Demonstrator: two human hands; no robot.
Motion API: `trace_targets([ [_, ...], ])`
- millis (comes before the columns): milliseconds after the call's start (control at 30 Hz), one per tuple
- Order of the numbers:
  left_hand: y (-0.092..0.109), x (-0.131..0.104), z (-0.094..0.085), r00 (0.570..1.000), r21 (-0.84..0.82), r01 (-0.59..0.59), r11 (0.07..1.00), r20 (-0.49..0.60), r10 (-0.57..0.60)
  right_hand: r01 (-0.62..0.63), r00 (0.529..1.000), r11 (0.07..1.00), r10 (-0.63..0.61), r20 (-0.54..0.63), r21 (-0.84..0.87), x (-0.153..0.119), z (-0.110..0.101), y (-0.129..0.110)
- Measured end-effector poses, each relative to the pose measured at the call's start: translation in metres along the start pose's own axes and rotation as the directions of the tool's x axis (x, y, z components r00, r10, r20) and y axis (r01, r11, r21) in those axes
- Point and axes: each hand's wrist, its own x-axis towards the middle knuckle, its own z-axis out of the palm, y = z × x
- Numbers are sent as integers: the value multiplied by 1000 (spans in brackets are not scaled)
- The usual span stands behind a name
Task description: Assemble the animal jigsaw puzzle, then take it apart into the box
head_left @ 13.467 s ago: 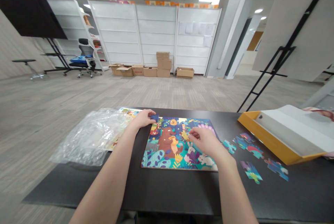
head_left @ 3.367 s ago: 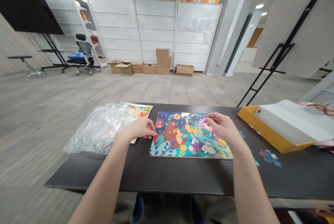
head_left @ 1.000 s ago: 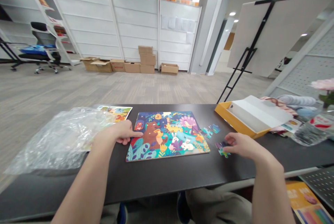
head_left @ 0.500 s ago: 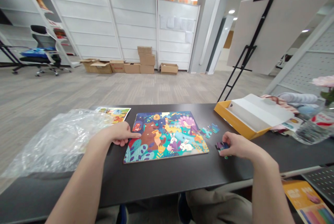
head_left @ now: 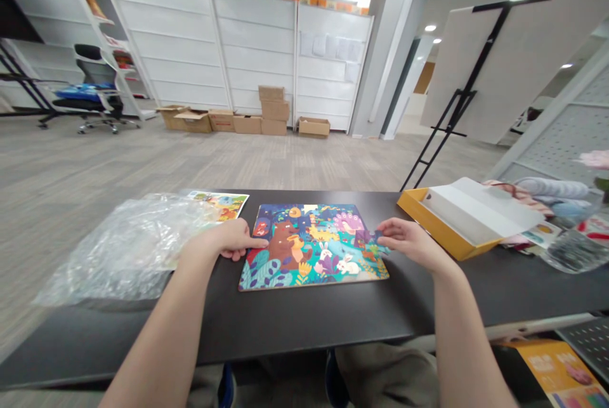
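A colourful animal puzzle lies flat on the black table, with a pale gap at its top edge. My left hand rests at the puzzle's left side, its index fingertip on the bear's edge and the other fingers curled with nothing seen in them. At the right edge, my right hand pinches a dark purple and blue puzzle piece, which is over the puzzle's right part. Its fingers partly cover the loose pieces there.
Crumpled clear plastic and a picture sheet lie on the left. An open yellow box stands at the right, beside folded cloths and a plastic bottle.
My right hand has moved left and slightly up, bringing the dark piece from the bare table to the puzzle's right edge. The view has shifted slightly; my left hand keeps its place on the puzzle.
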Motion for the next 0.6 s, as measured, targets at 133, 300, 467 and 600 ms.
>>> trace_targets([
  [133,-4,4,0,1000,2,-19,1000,3,19,-44,997,999,44,58,6,7,9,2],
  [300,-9,7,-2,998,6,-58,998,17,58,-40,996,997,45,79,-66,13,12,8],
  [467,-10,8,-1,999,11,-54,998,5,54,-80,993,980,94,69,-184,16,10,18],
  [600,-12,10,0,999,23,-50,998,7,50,-87,992,978,102,71,-192,17,8,21],
])
